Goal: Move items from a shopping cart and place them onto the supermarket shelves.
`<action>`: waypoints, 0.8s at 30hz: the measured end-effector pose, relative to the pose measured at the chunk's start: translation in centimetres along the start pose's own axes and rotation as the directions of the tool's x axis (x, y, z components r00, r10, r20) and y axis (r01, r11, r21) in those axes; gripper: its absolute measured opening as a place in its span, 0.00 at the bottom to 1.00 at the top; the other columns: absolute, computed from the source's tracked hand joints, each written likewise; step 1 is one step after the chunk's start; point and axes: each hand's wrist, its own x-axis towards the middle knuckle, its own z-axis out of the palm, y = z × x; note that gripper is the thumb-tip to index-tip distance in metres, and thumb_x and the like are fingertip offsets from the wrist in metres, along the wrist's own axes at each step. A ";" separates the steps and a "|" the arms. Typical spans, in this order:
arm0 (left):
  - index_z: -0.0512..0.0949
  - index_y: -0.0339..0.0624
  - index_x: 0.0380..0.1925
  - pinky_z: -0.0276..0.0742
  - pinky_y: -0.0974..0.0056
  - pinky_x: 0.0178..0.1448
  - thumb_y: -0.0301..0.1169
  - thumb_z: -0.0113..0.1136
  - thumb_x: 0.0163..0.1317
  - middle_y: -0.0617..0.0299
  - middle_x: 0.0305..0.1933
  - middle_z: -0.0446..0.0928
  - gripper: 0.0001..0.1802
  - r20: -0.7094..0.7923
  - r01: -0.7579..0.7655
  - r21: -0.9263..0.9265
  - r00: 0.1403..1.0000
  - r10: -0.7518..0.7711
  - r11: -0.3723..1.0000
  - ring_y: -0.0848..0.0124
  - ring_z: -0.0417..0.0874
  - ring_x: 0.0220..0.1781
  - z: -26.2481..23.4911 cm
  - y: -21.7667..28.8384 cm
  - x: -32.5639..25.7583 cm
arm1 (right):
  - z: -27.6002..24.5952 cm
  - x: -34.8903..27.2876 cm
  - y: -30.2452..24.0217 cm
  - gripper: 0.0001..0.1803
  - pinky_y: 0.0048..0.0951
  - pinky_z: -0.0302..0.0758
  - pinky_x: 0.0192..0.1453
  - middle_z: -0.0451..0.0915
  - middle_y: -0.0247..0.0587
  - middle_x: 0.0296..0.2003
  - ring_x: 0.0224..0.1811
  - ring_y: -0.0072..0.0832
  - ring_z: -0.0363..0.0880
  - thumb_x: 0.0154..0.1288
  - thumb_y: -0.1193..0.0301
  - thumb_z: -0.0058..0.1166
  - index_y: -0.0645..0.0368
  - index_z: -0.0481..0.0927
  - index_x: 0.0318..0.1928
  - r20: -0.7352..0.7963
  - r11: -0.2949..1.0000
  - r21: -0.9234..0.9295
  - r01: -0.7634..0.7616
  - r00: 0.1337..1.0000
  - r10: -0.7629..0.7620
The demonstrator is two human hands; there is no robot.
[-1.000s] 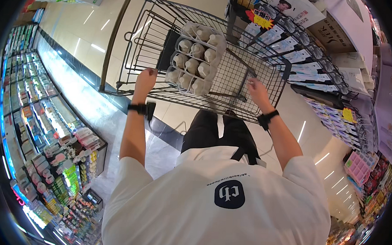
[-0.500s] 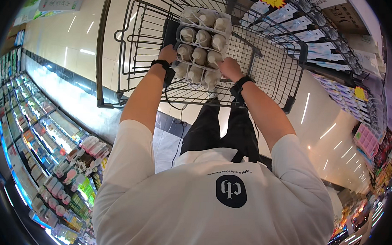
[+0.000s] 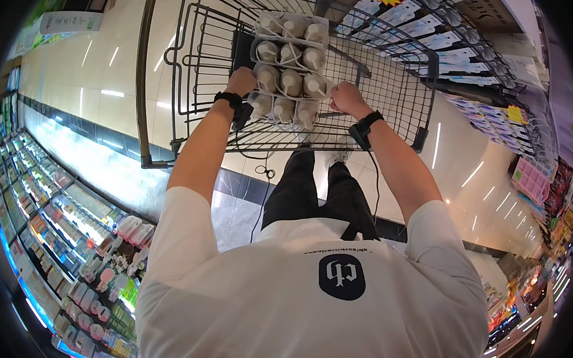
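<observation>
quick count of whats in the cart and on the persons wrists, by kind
Pale bottles in the shrink-wrapped pack in the shopping cart: 12, in rows of 3
Black wrist bands: 2, one by the left hand, one by the right hand
Total: 14

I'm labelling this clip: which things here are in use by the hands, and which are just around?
In use:
left hand and right hand, both at the bottle pack
cart holding the pack

Just around:
chilled shelves at left
hanging goods rack at right
tiled floor
</observation>
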 end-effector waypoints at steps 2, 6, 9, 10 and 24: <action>0.83 0.41 0.26 0.80 0.55 0.40 0.33 0.61 0.51 0.54 0.29 0.80 0.08 -0.026 -0.092 0.073 0.995 0.094 0.993 0.56 0.82 0.34 -3.1 2.6 -0.7 | -2.8 -2.9 -1.5 0.24 0.41 0.73 0.25 0.76 0.50 0.17 0.16 0.40 0.72 0.69 0.68 0.40 0.67 0.73 0.16 0.036 0.963 0.207 -0.170 0.985 0.166; 0.82 0.37 0.23 0.77 0.52 0.40 0.31 0.48 0.55 0.46 0.30 0.80 0.14 -0.092 -0.266 0.217 0.952 0.291 0.939 0.50 0.82 0.35 -9.6 8.7 -3.9 | -6.4 -5.9 3.3 0.18 0.33 0.78 0.27 0.82 0.44 0.23 0.22 0.30 0.80 0.66 0.67 0.44 0.66 0.81 0.26 0.033 0.948 -0.231 0.219 0.976 -0.217; 0.79 0.34 0.22 0.76 0.50 0.38 0.29 0.50 0.54 0.46 0.28 0.79 0.11 -0.338 -0.332 0.152 0.868 0.365 0.931 0.50 0.81 0.32 -12.0 11.7 -7.5 | -10.2 -12.7 -3.6 0.21 0.31 0.78 0.26 0.81 0.42 0.20 0.21 0.30 0.80 0.69 0.67 0.41 0.66 0.80 0.24 -0.024 0.980 0.184 -0.069 0.997 0.075; 0.77 0.33 0.21 0.74 0.47 0.37 0.29 0.50 0.56 0.43 0.27 0.77 0.12 -0.431 -0.222 -0.218 0.896 0.110 0.950 0.47 0.79 0.31 -14.6 15.1 -9.2 | -12.1 -14.9 -4.1 0.21 0.31 0.78 0.26 0.81 0.42 0.20 0.21 0.30 0.80 0.69 0.67 0.41 0.66 0.80 0.24 -0.079 0.979 0.190 -0.068 0.993 0.084; 0.79 0.31 0.25 0.73 0.46 0.43 0.36 0.47 0.61 0.41 0.29 0.77 0.19 -0.297 -0.225 -0.285 0.945 0.137 0.932 0.43 0.78 0.36 -27.6 41.0 -12.0 | -29.5 -34.7 4.1 0.19 0.27 0.71 0.19 0.77 0.41 0.14 0.14 0.25 0.76 0.58 0.66 0.45 0.67 0.78 0.18 -0.363 0.963 0.269 0.005 0.927 0.097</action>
